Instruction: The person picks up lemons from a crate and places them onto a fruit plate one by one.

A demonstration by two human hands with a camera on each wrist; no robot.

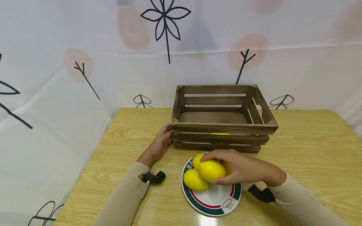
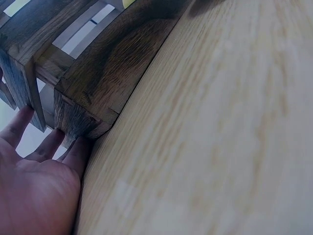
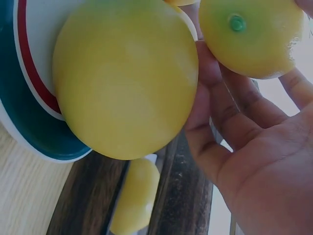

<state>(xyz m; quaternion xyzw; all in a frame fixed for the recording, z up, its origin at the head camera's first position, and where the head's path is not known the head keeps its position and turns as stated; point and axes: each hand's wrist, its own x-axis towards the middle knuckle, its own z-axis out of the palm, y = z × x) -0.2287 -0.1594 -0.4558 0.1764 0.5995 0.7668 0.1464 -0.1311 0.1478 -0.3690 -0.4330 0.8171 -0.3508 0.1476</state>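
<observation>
In the head view my right hand [image 1: 244, 167] holds a yellow lemon [image 1: 212, 171] between thumb and fingers over a round plate [image 1: 207, 211] with a green and red rim. Other lemons lie on that plate: one at the left front [image 1: 195, 181], one at the back [image 1: 197, 161], and one partly hidden by the right hand. The right wrist view has the held lemon [image 3: 252, 41] at the fingertips, beside a larger-looking lemon [image 3: 124, 83] on the plate. My left hand [image 1: 161, 145] rests its extended fingertips against the left end of a slatted wooden crate [image 1: 220, 128].
Through the crate's front slats shows a yellow lemon [image 1: 220, 134]. The crate stands behind the plate on a light wood table [image 1: 305, 150]. A white cloth [image 1: 203, 69] with plant drawings hangs behind the table.
</observation>
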